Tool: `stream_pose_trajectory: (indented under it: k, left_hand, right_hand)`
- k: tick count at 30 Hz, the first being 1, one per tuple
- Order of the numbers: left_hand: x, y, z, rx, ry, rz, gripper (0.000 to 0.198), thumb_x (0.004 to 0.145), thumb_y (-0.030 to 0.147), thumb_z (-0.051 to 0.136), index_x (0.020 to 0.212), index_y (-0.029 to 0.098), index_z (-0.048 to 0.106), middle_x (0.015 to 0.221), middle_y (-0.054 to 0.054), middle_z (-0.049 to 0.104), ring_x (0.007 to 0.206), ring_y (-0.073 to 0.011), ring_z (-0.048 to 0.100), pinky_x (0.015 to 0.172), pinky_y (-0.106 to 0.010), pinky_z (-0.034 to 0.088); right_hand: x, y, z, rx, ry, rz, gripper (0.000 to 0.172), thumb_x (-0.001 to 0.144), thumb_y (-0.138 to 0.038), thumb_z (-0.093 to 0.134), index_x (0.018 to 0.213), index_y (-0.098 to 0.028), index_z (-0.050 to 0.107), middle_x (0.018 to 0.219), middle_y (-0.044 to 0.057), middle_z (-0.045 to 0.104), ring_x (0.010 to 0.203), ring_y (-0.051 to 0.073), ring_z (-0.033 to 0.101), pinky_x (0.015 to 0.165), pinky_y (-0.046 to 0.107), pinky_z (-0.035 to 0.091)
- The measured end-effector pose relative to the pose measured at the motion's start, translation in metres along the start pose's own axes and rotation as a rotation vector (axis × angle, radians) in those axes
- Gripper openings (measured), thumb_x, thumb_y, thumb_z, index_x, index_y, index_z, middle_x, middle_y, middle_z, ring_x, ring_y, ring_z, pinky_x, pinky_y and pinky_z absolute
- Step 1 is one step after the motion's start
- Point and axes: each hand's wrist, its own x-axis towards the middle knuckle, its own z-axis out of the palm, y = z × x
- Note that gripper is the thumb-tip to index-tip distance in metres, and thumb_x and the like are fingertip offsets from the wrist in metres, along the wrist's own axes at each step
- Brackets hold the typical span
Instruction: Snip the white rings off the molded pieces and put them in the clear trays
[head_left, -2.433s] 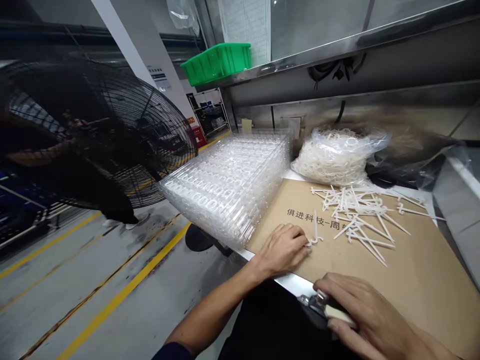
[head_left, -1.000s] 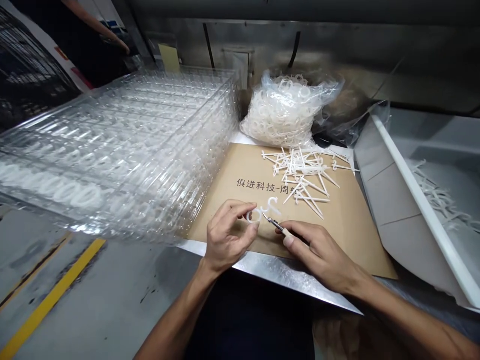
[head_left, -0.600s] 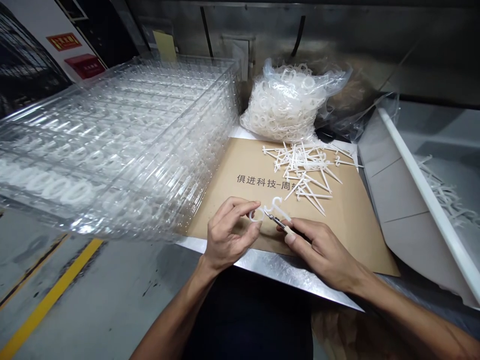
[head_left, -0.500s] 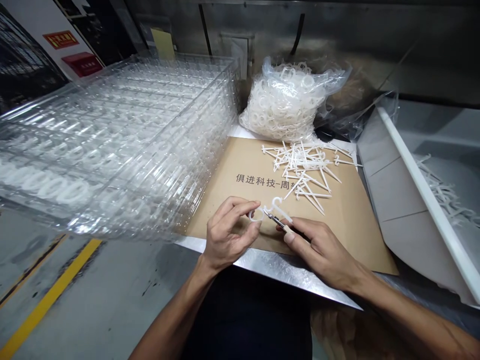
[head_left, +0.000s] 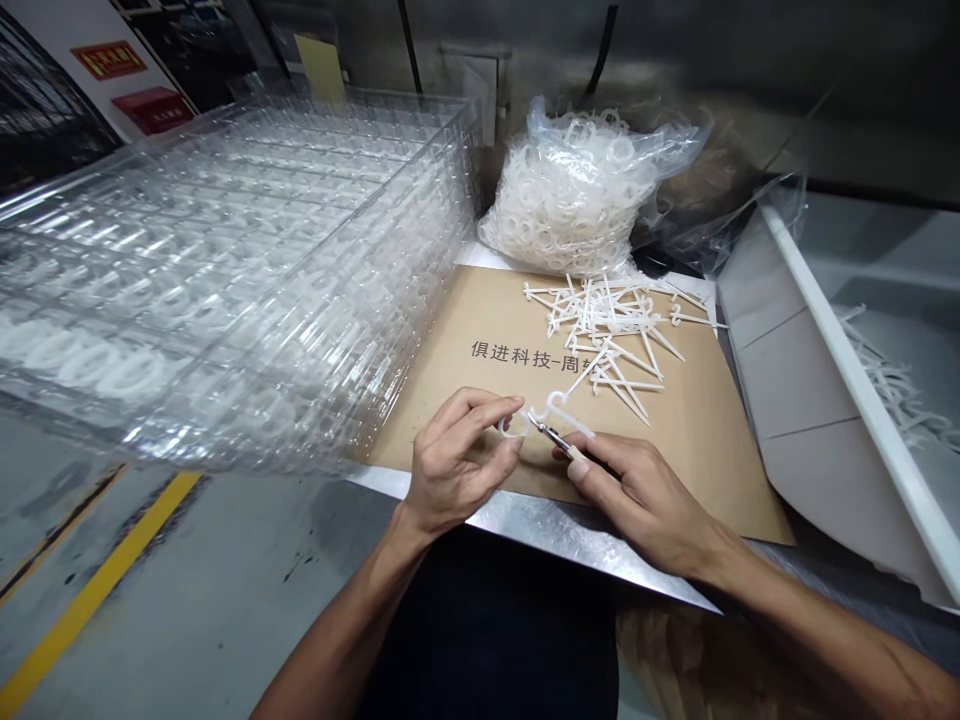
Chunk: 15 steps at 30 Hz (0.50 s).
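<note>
Left hand (head_left: 457, 460) still pinches white plastic ring-hook part (head_left: 513, 427); right hand (head_left: 645, 500) still grips craft knife (head_left: 559, 440), tip just beside part.

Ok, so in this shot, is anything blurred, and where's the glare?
Head view: sharp throughout, the left hand and right hand in focus; glare on the clear trays and steel bench edge; wide-angle bending toward the frame edges.

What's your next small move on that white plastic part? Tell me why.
Probably ease the pointed metal tool along the white plastic part: the left hand holds its ring, and the right hand has the tip right there.
</note>
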Motion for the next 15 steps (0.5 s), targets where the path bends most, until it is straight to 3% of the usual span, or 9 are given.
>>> stream_pose_trajectory:
  k: [9,15]
  left_hand:
    - [-0.0004,-0.0011,0.0001,-0.012,-0.024,-0.010,0.037,0.089,0.017,0.067,0.126,0.022,0.066,0.102,-0.005,0.069,0.089,-0.0150,0.066,0.077,-0.030,0.057]
    - [0.0029,0.0001,-0.0002,-0.010,-0.042,-0.092,0.031,0.090,0.018,0.066,0.121,0.020,0.067,0.095,-0.004,0.067,0.084,-0.0140,0.064,0.076,-0.029,0.055]
  right_hand:
    - [-0.0010,-0.0018,0.0065,-0.087,-0.007,0.020,0.034,0.105,-0.033,0.035,0.074,-0.022,0.042,0.070,0.000,0.052,0.063,0.016,0.047,0.062,0.030,0.034]
    - [0.0028,0.0009,0.0062,-0.091,-0.013,0.095,0.037,0.105,-0.037,0.035,0.072,-0.022,0.042,0.065,-0.002,0.049,0.059,0.015,0.045,0.060,0.030,0.032]
